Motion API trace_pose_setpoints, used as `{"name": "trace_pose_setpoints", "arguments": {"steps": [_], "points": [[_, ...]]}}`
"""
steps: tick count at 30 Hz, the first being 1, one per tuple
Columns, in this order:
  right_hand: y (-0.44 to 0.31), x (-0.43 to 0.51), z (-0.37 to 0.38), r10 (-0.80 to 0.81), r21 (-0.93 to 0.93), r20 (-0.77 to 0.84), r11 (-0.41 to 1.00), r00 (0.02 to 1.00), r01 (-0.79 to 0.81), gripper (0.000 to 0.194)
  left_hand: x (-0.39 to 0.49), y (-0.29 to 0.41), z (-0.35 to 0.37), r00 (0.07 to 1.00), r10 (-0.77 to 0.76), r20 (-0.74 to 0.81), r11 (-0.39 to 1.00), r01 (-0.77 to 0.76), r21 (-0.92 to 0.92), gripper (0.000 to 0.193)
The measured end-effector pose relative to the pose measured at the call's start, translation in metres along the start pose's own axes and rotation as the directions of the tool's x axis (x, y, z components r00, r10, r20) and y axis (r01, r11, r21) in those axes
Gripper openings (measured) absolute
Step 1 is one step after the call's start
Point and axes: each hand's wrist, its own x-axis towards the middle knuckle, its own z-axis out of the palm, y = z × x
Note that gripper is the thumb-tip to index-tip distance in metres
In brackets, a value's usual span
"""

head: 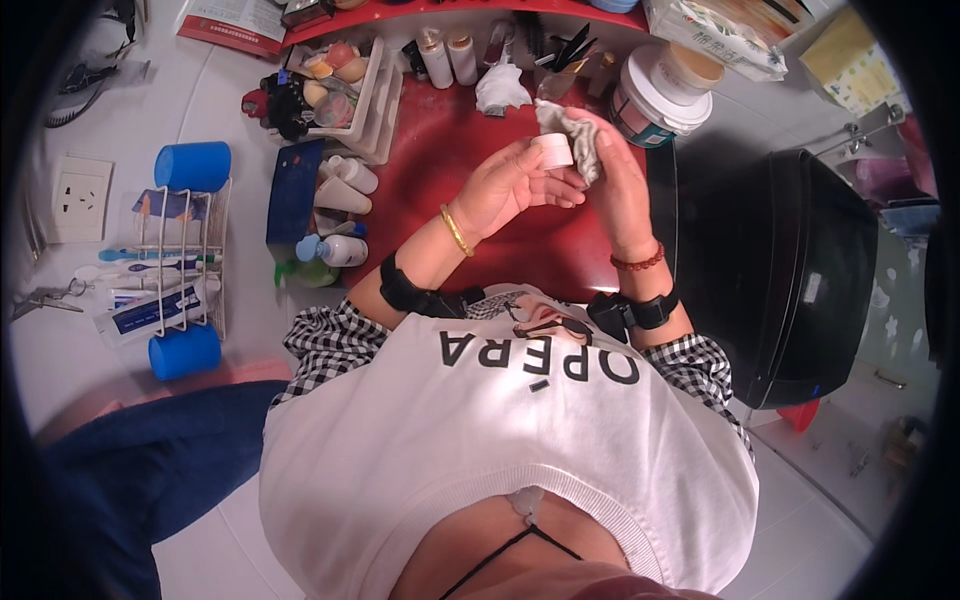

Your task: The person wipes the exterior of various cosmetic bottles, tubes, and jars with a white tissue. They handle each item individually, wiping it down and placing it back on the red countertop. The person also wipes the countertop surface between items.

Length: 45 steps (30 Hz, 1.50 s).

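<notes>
Over the red sink counter (pixel 450 150), my left hand (pixel 504 180) grips a small white cosmetic jar (pixel 556 151) between thumb and fingers. A crumpled pale cloth (pixel 576 136) is in my right hand (pixel 624 176), close against the right side of the jar. Whether the cloth touches the jar is hard to tell. Behind the hands, a white crumpled tissue or cloth (pixel 502 88) sits near the back of the counter beside two white bottles (pixel 448 60).
On the left stand a plastic organizer (pixel 367 112) with sponges, several tubes and a blue-capped pump bottle (pixel 341 250). A wire rack (pixel 225 255) holds toothbrushes and blue cups (pixel 193 166). A white tub (pixel 651 97) and a black washing machine (pixel 750 270) are at right.
</notes>
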Motion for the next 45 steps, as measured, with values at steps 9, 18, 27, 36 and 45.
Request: {"name": "trace_pose_setpoints", "arguments": {"steps": [9, 18, 27, 36, 45], "points": [[0.042, -0.003, 0.017, 0.130, -0.098, -0.113, 0.985, 0.985, -0.141, 0.042, 0.012, -0.017, -0.016, 0.854, 0.395, -0.339, 0.383, 0.182, 0.906, 0.027], [0.042, 0.012, -0.018, 0.421, 0.383, 0.154, 0.808, 0.894, -0.447, 0.034, 0.009, -0.005, -0.025, 0.790, 0.584, 0.185, -0.125, -0.138, 0.983, 0.044], [0.035, 0.041, -0.024, 0.353, -0.254, -0.005, 0.905, 0.936, -0.342, 0.023, 0.011, 0.014, -0.027, 0.815, 0.537, 0.218, -0.281, -0.071, 0.957, 0.041], [0.022, 0.039, -0.046, 0.206, -0.127, -0.072, 0.969, 0.976, -0.214, 0.034, 0.028, 0.174, -0.066, 0.376, 0.923, -0.077, -0.060, 0.339, 0.939, 0.026], [0.037, 0.020, -0.072, 0.289, -0.121, -0.025, 0.949, 0.957, -0.290, 0.035, 0.072, 0.268, -0.134, 0.375, 0.914, -0.156, -0.124, 0.624, 0.772, 0.035]]}}
